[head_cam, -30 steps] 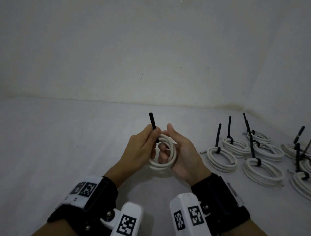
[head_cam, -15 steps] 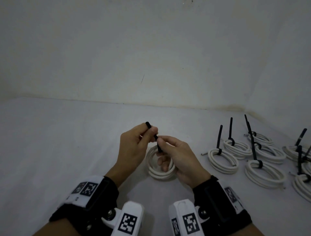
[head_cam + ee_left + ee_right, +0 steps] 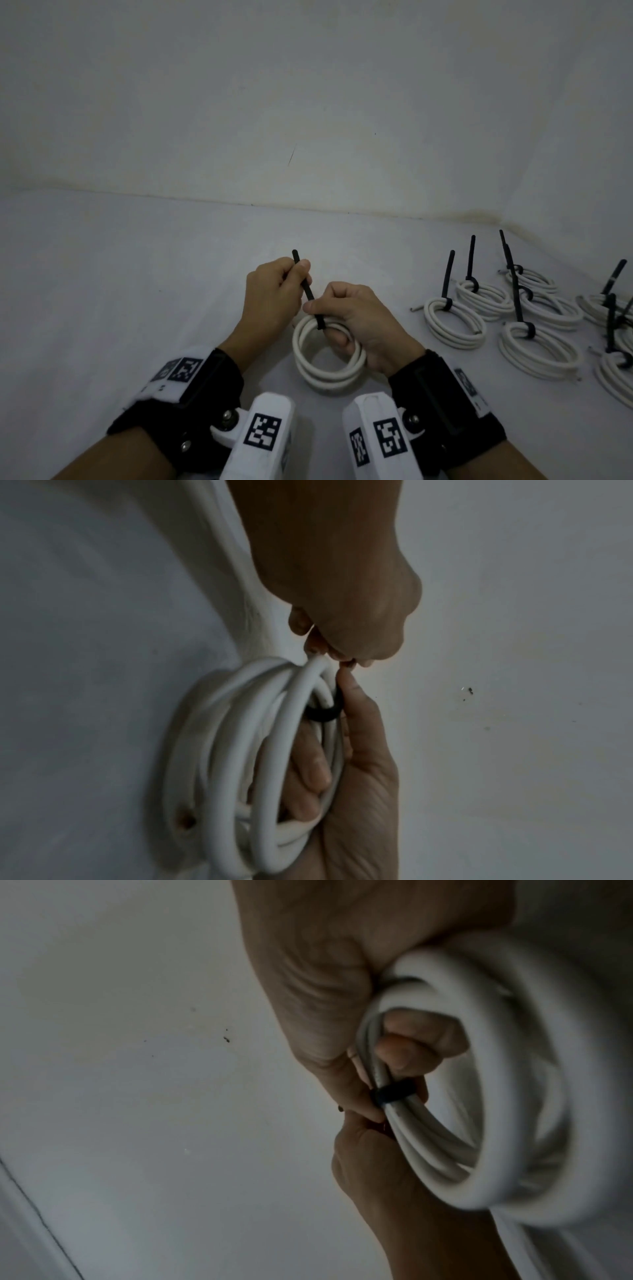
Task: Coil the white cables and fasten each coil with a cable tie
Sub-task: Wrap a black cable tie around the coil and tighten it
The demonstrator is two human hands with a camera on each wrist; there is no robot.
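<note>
Holding the coil (image 3: 327, 359) in my right hand (image 3: 359, 325) — my left hand (image 3: 274, 294) pinches the cable tie (image 3: 306, 286). Its tail points up and away; the loop looks snug, I think.

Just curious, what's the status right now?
Left hand pinches tie tail. Right hand grips coil. Tie looped round coil. Nothing in the way.
</note>
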